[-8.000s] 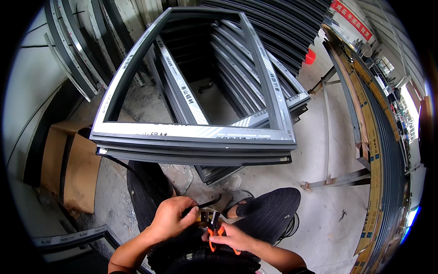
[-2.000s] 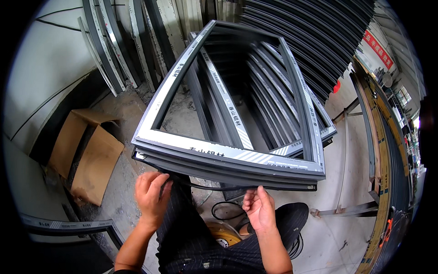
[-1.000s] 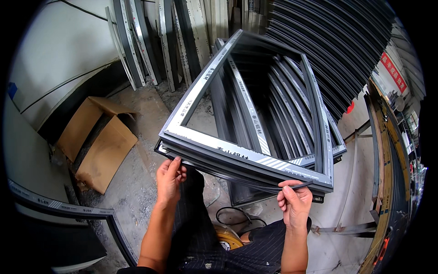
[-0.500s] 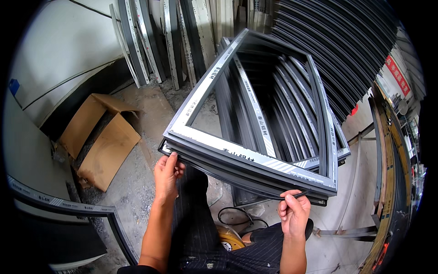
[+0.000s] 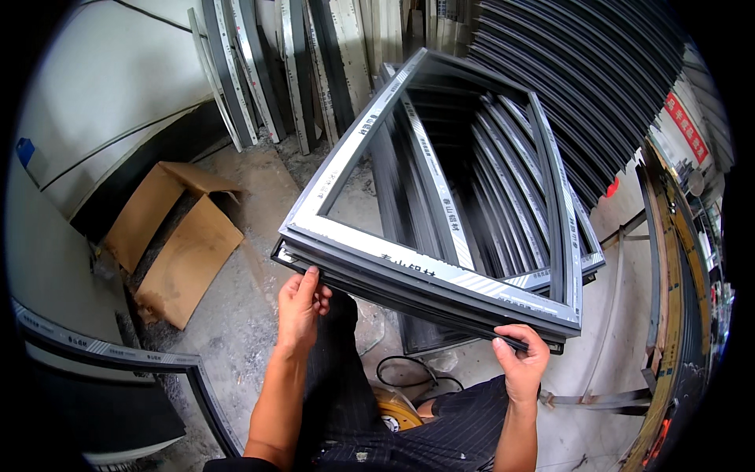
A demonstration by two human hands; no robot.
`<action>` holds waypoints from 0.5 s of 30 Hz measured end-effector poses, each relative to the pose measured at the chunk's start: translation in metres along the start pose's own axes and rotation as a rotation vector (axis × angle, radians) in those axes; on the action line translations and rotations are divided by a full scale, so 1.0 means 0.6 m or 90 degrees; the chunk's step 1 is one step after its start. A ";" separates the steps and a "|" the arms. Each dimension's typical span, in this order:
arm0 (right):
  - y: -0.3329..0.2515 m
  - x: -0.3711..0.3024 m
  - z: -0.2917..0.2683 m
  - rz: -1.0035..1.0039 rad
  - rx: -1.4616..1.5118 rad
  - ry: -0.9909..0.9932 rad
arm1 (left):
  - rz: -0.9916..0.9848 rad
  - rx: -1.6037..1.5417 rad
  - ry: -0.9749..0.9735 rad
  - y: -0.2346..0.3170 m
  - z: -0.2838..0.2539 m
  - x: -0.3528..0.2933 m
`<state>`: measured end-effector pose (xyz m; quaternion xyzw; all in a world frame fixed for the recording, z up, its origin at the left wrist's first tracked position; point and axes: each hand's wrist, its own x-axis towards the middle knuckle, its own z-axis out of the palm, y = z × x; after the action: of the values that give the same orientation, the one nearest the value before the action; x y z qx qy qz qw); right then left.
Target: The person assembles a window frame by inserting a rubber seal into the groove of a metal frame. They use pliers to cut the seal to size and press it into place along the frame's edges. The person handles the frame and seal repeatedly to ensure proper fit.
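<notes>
A grey window frame point(image 5: 358, 236) with white-and-grey protective film lies tilted in front of me on top of other frames. Along its dark near side runs a thin black sealing strip point(image 5: 409, 313). At the near left corner my left hand point(image 5: 303, 307) is closed, thumb up and fingers curled, pinching at the lower edge where the strip runs. Near the right corner, my right hand point(image 5: 523, 358) is closed on the strip against the frame's edge, its fingertips partly hidden. More film-covered frames point(image 5: 436, 189) show through the opening.
An open cardboard box point(image 5: 193, 259) lies on the floor at left. Another frame point(image 5: 118, 355) stands at lower left. Long profiles point(image 5: 299, 79) lean against the back wall, and dark stacked profiles point(image 5: 582, 86) fill the back right. A yellow reel point(image 5: 401, 413) sits between my legs.
My left hand has slid a little right along the near edge. My right hand has shifted slightly right and turned; the strip end that stuck out from it no longer shows.
</notes>
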<state>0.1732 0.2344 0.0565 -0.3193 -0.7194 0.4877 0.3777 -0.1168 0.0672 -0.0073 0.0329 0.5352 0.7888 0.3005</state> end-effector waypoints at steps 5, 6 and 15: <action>-0.011 0.000 -0.002 -0.079 -0.163 -0.050 | -0.046 0.025 -0.088 -0.007 0.008 -0.011; -0.011 -0.001 0.000 -0.080 -0.175 -0.047 | -0.037 0.017 -0.083 -0.007 0.009 -0.011; 0.002 -0.001 0.007 -0.247 -0.366 -0.019 | -0.048 0.064 -0.125 -0.028 0.030 -0.027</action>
<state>0.1701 0.2326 0.0541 -0.2628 -0.8802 0.1885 0.3474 -0.0896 0.0779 -0.0095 0.1052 0.5428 0.7421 0.3789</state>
